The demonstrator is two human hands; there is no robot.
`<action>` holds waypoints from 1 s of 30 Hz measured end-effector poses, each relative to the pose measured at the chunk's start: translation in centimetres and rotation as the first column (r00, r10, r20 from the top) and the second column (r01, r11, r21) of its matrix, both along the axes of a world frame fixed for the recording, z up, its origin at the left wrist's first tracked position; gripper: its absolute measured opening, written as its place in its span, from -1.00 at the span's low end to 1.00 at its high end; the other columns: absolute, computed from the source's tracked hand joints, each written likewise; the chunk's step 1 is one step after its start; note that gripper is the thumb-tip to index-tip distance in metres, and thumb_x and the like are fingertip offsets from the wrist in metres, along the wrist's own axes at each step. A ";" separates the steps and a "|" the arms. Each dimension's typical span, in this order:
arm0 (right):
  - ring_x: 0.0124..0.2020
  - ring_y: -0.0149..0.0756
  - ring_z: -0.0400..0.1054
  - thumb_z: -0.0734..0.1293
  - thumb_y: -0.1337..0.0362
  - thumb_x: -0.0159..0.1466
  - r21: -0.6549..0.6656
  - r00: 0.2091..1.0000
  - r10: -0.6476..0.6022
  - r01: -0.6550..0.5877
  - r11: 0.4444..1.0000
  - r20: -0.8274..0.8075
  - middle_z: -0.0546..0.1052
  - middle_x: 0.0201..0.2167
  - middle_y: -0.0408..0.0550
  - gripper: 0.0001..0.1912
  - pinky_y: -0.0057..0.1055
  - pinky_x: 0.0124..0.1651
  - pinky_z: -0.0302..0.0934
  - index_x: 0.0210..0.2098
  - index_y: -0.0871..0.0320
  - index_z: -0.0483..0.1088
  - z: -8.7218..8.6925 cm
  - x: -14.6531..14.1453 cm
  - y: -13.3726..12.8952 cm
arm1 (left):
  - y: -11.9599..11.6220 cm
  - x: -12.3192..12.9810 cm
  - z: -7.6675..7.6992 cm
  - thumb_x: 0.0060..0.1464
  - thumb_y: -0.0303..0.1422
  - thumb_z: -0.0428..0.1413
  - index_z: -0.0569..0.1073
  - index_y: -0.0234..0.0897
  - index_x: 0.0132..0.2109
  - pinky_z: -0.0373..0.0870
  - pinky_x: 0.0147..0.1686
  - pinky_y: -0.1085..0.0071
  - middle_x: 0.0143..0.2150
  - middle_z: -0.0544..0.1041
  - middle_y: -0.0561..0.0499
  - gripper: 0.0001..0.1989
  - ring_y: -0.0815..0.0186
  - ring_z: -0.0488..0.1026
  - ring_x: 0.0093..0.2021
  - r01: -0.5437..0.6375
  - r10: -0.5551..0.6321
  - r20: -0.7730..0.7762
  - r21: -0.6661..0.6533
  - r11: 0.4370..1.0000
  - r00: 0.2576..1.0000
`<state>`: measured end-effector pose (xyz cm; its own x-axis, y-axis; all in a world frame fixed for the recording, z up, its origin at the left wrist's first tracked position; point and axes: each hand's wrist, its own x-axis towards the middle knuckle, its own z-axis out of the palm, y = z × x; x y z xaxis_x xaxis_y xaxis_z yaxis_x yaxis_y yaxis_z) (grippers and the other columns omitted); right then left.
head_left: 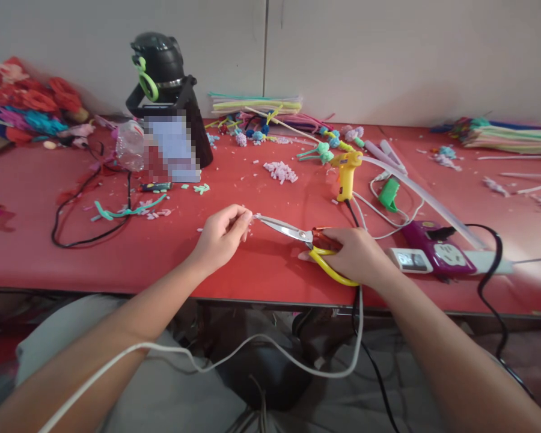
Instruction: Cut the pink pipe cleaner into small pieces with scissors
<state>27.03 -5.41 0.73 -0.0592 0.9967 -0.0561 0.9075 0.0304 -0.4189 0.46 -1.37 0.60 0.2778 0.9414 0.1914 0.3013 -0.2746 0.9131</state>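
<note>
My left hand (223, 236) pinches a tiny pale piece (254, 216), which looks like the end of a pipe cleaner; most of it is hidden by the fingers. Scissors (286, 228) with orange and yellow handles are gripped in my right hand (354, 252). Their blades point left, with the tips right at the pinched piece, and they look nearly closed. Beyond my hands lies a small heap of cut pale pink pipe cleaner bits (280, 172). A few pale crumbs are scattered below my left fingertips.
A yellow glue gun (346, 174) stands behind my right hand, near a purple power strip (446, 249) and cables. Left are a black bottle (162, 72), a pixelated phone-like screen (174, 147) and a black cord. Pipe cleaner bundles (256, 104) lie along the wall.
</note>
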 end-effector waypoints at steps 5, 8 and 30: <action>-0.56 -0.40 0.03 0.31 -0.44 -0.02 -0.028 1.000 -0.006 0.006 1.000 0.000 0.24 -0.65 -0.18 -0.29 -0.41 -0.49 -0.09 -0.60 0.09 0.09 0.1 0.1 0.0 | 0.0 0.0 0.0 0.30 -0.19 0.03 0.35 -0.26 -0.35 0.18 -0.59 0.49 -0.54 0.35 0.10 -0.71 0.47 0.24 -0.59 -0.001 0.001 0.003 -0.001 1.000 1.000; -0.56 -0.40 0.02 0.31 -0.44 -0.02 -0.029 1.000 -0.005 0.005 1.000 0.003 0.24 -0.64 -0.17 -0.29 -0.41 -0.49 -0.09 -0.60 0.09 0.09 0.1 0.1 0.0 | 0.0 0.0 0.0 0.30 -0.19 0.03 0.36 -0.26 -0.36 0.18 -0.59 0.49 -0.55 0.35 0.09 -0.71 0.47 0.23 -0.59 0.004 -0.004 0.000 0.001 1.000 1.000; -0.59 -0.40 0.04 0.26 -0.49 -0.02 -0.002 1.000 -0.008 0.008 1.000 0.011 0.27 -0.64 -0.15 -0.27 -0.40 -0.51 -0.09 -0.62 0.09 0.10 0.2 -0.1 0.0 | 0.0 -0.1 -0.2 0.30 -0.21 0.04 0.35 -0.25 -0.37 0.15 -0.59 0.49 -0.55 0.32 0.09 -0.71 0.47 0.21 -0.58 0.008 -0.008 -0.007 0.018 1.000 1.000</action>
<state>26.89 -5.40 0.93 -0.0506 0.9970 -0.0592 0.9123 0.0220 -0.4088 0.37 -1.38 0.41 0.2868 0.9355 0.2063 0.3054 -0.2934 0.9059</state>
